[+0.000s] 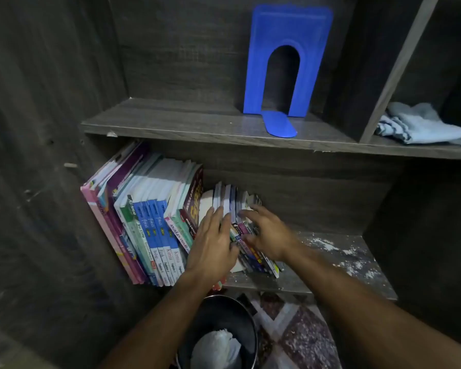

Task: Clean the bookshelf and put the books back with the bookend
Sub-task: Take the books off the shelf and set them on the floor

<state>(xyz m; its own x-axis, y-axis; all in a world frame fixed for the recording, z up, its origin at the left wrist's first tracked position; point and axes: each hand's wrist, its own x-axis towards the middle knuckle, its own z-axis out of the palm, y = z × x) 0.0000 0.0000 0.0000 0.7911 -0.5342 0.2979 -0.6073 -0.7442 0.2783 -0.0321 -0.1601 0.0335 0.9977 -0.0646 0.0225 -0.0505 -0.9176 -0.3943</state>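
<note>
Pressing flat from both sides, fingers [218, 218] straight to slightly bent, left hand [213, 243] and right hand [269, 235] sandwich the small books [230, 201] on the lower shelf [304, 284]: no wrap-round grip, friction only. Likely risk: the middle books slip out or fan over rightward onto the white dust [343, 253], since nothing props that side. Big books [149, 222] lean left beside them; the blue bookend [285, 62] stands unused on the upper shelf [171, 118], well apart from the hands.

Blue bookend [285, 62] upright on upper board of dark grey bookshelf [171, 121], foot tab pointing forward. Lower board, speckled white at right: tall books [149, 222] lean left against side wall, small books [228, 195] just beside, tilted.
</note>
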